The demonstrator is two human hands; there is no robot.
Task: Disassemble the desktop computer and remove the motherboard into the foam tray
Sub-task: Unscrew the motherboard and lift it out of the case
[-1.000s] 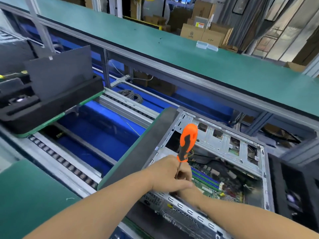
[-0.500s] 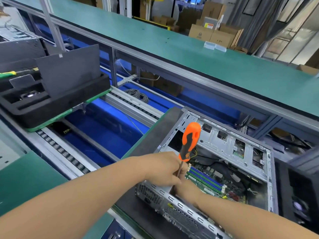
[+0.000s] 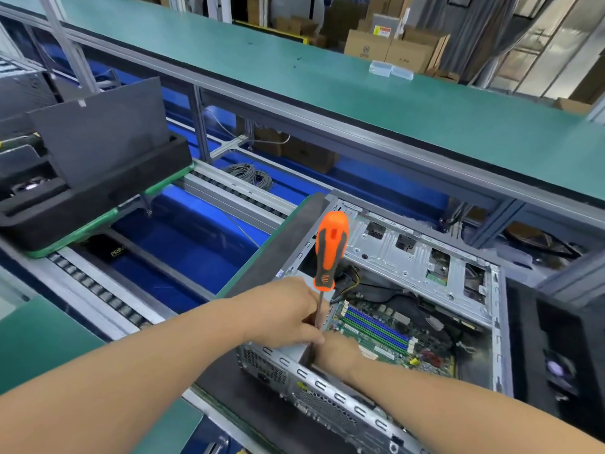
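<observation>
Motherboard [image 3: 386, 329] in open case [image 3: 409, 257]; left hand [image 3: 281, 312] pinching screwdriver [image 3: 330, 250], right hand [image 3: 337, 352] unclear.

Left arm: bare forearm enters from the lower left corner and runs up and to the right, nearly straight.
Left hand [image 3: 283, 314]: back of the hand faces the camera, knuckles up; fingers curled inward in a grip round the thin metal shaft of a screwdriver [image 3: 330, 249], whose handle stands upright above the fist.
Left thumb: lies along the lower edge of the fist, pointing right.
Right arm: bare forearm enters from the lower right corner and angles up and to the left.
Right hand [image 3: 339, 352]: just below the left hand and touching it; wrist bent down, fingers hidden, so their pose cannot be told.
</observation>
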